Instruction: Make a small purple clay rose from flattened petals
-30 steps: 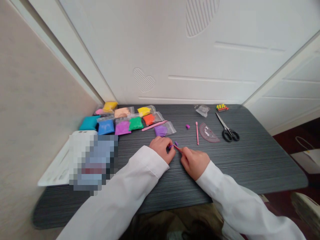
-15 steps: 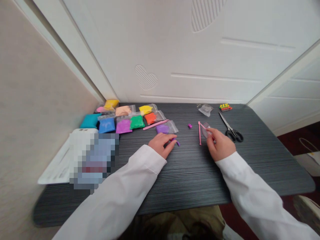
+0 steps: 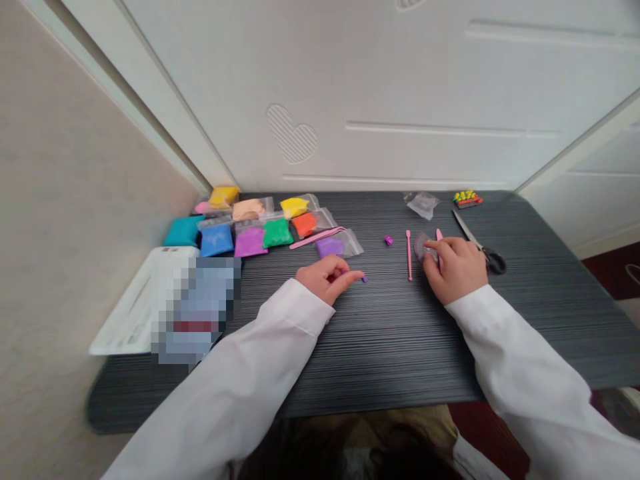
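My left hand point(image 3: 327, 279) is closed in a pinch on a small purple piece of clay point(image 3: 365, 279), whose end sticks out past the fingertips. To the right, my right hand point(image 3: 457, 267) is curled down over a clear round plastic disc point(image 3: 423, 244), thumb and fingertips at its edge. A pink modelling tool point(image 3: 439, 234) pokes out behind those fingers, its rest hidden by the hand. Between the hands lie another thin pink modelling tool point(image 3: 409, 257) and a small magenta lump of clay point(image 3: 389, 240). Black-handled scissors point(image 3: 467, 230) lie partly behind my right hand.
Bags of coloured clay, such as green point(image 3: 278, 233) and blue point(image 3: 217, 240), cover the back left. Pink tweezers point(image 3: 317, 237) rest by a purple clay bag point(image 3: 330, 247). A white tray point(image 3: 125, 310), a clear bag point(image 3: 424, 205) and a small colourful piece point(image 3: 467, 198) are also there.
The pink tool that was in my right hand now lies on the table beyond it. My right fingers have come down onto the clear disc. The view has shifted slightly.
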`<state>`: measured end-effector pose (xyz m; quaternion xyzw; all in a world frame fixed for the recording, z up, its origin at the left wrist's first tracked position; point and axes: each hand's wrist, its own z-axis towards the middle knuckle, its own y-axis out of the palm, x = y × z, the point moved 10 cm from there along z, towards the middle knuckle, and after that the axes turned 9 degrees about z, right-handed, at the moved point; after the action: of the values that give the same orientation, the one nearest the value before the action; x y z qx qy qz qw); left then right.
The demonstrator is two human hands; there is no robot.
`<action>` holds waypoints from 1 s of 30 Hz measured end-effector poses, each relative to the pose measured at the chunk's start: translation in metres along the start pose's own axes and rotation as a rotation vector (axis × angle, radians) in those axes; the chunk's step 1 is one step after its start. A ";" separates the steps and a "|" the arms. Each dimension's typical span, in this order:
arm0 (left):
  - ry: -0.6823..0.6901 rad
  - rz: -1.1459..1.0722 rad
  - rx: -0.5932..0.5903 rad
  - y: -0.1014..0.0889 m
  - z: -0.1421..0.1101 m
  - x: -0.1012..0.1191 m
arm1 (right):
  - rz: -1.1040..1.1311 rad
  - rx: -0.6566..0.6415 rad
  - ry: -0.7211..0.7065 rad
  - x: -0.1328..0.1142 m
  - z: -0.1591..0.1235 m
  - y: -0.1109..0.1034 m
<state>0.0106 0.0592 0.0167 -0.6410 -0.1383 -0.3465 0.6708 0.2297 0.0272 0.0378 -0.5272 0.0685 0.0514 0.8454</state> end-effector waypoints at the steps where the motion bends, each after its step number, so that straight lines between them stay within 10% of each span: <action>1: -0.005 0.001 -0.005 0.001 0.000 -0.001 | 0.016 -0.011 -0.021 -0.006 -0.001 0.000; 17: 0.309 0.073 0.279 -0.028 -0.007 0.029 | 0.504 -0.036 -0.182 -0.077 -0.002 -0.019; 30: 0.596 0.321 0.378 -0.036 -0.005 0.046 | 0.991 -0.205 -0.033 -0.095 0.030 0.019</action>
<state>0.0198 0.0438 0.0722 -0.3909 0.1034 -0.3767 0.8334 0.1347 0.0610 0.0502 -0.5108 0.2917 0.4615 0.6641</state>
